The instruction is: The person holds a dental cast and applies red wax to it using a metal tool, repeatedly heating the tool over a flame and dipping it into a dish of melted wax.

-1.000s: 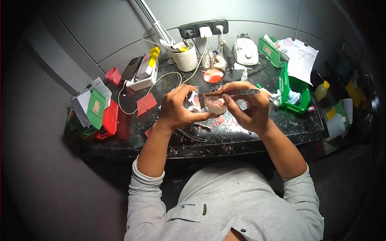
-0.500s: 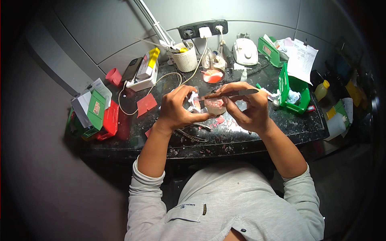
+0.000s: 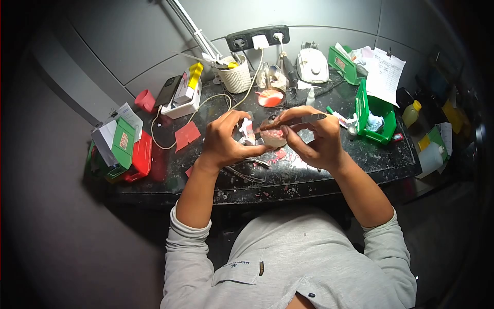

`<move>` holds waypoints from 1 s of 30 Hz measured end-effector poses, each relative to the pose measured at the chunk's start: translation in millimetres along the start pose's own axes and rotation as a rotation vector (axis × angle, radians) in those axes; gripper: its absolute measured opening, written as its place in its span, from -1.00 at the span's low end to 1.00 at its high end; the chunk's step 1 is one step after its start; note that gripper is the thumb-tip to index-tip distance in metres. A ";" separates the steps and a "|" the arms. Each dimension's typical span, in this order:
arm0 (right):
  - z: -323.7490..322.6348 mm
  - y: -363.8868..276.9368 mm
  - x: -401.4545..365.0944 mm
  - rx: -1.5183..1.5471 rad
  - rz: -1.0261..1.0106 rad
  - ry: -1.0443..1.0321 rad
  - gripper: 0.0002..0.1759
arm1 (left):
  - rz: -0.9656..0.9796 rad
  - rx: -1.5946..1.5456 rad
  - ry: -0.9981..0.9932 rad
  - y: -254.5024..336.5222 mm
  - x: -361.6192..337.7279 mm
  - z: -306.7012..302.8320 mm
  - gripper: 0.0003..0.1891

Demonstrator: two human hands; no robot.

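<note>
My left hand (image 3: 224,139) is closed round a small whitish dental model (image 3: 248,133) with a pink part, its fingers above and thumb below. My right hand (image 3: 321,136) pinches a wax knife (image 3: 313,118) with a brownish handle. The knife's broad metal blade points right, while its other end reaches left to the model. Between my hands, a pale round container (image 3: 275,141) shows pink bits at its top. Under my left hand lies a curved metal tool (image 3: 244,175), partly hidden.
Pink wax sheet (image 3: 187,136) lies on the black worktop (image 3: 319,183), with scraps scattered about. Behind stand a white pen basket (image 3: 236,78), a red-orange dish (image 3: 271,98) and a white device (image 3: 313,66). Green boxes (image 3: 378,131) stand right; red and green ones (image 3: 138,154) left.
The knife has shifted slightly left and down with my right hand. My left hand keeps its hold on the model, almost unmoved.
</note>
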State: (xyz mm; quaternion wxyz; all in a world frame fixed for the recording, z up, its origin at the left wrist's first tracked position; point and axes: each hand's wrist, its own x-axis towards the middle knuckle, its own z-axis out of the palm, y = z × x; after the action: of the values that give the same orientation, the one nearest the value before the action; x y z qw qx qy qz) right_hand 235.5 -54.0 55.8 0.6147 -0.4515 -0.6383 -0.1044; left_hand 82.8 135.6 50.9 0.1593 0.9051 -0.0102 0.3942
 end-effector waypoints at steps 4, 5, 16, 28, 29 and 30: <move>-0.3 -2.3 0.9 0.014 0.011 -0.023 -0.80 | -0.003 0.005 0.006 0.7 0.3 0.6 -0.29; 0.0 -2.6 1.0 0.004 0.023 -0.006 -0.80 | -0.003 0.005 0.006 0.5 0.1 0.4 -0.29; -19.0 2.9 4.2 0.002 0.252 0.212 -0.87 | -0.120 0.012 -0.072 8.9 3.7 -14.8 -0.17; -22.1 3.9 4.3 -0.023 0.283 0.204 -0.87 | -0.058 -0.093 -0.028 4.4 3.3 -12.6 -0.16; -21.9 3.7 4.9 -0.023 0.281 0.204 -0.87 | -0.056 -0.092 -0.026 3.0 3.4 -12.0 -0.16; -21.5 3.2 5.3 0.012 0.240 0.251 -0.87 | -0.029 -0.093 -0.013 1.6 3.2 -11.3 -0.16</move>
State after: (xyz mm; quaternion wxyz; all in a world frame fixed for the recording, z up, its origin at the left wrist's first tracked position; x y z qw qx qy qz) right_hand 253.5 -64.6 63.8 0.7004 -0.5042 -0.4985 -0.0821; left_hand 76.7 137.8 60.9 0.2069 0.8993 -0.0164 0.3850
